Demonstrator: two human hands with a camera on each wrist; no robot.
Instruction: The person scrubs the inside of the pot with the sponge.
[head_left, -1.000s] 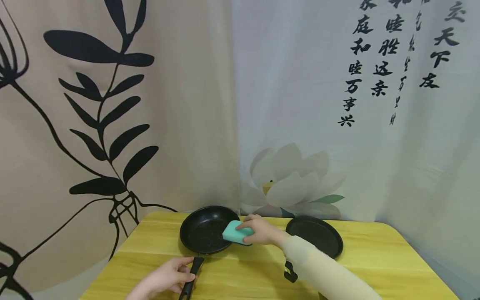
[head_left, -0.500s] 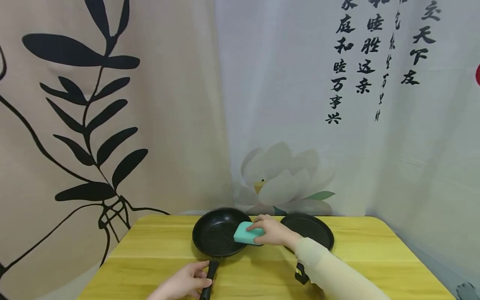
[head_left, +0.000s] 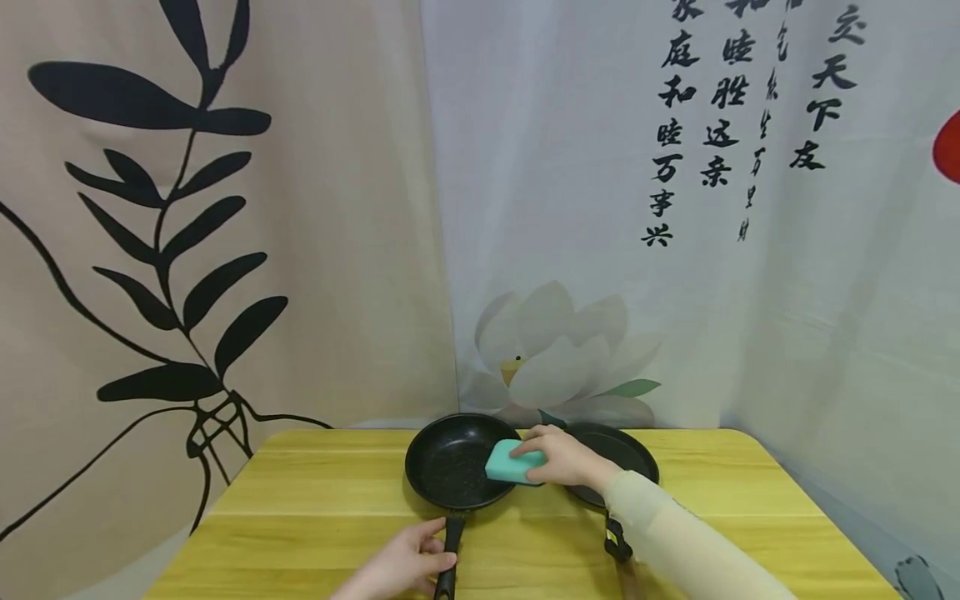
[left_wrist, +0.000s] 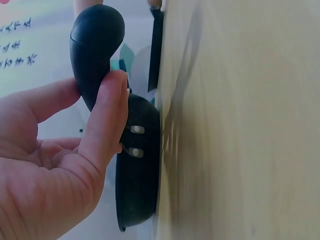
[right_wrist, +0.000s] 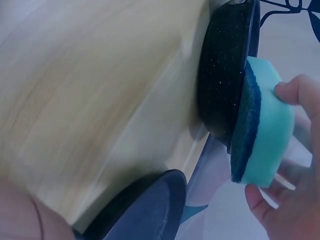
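Note:
In the head view my left hand [head_left: 405, 560] grips the black handle [head_left: 452, 546] of a deep, speckled black frying pan [head_left: 448, 467]. The left wrist view shows the thumb and fingers around that handle [left_wrist: 97, 45]. My right hand [head_left: 564, 458] pinches a turquoise sponge [head_left: 513, 463] at the pan's right rim. From the right wrist, the sponge's dark blue scouring layer [right_wrist: 247, 130] faces the pan [right_wrist: 220, 75], overlapping its rim. Just right of it, partly behind my right hand, lies a shallow flat black pan [head_left: 626, 454].
Both pans are on a yellow wood-grain table [head_left: 337, 500]. The flat pan's handle [head_left: 617, 542] points toward me beneath my right sleeve [head_left: 675, 525]. A printed curtain [head_left: 360, 250] hangs right behind the table's back edge.
My left hand and the frying pan have shifted right, narrowing the gap to the flat pan. My right hand and the sponge moved right with it. The head view has turned slightly right.

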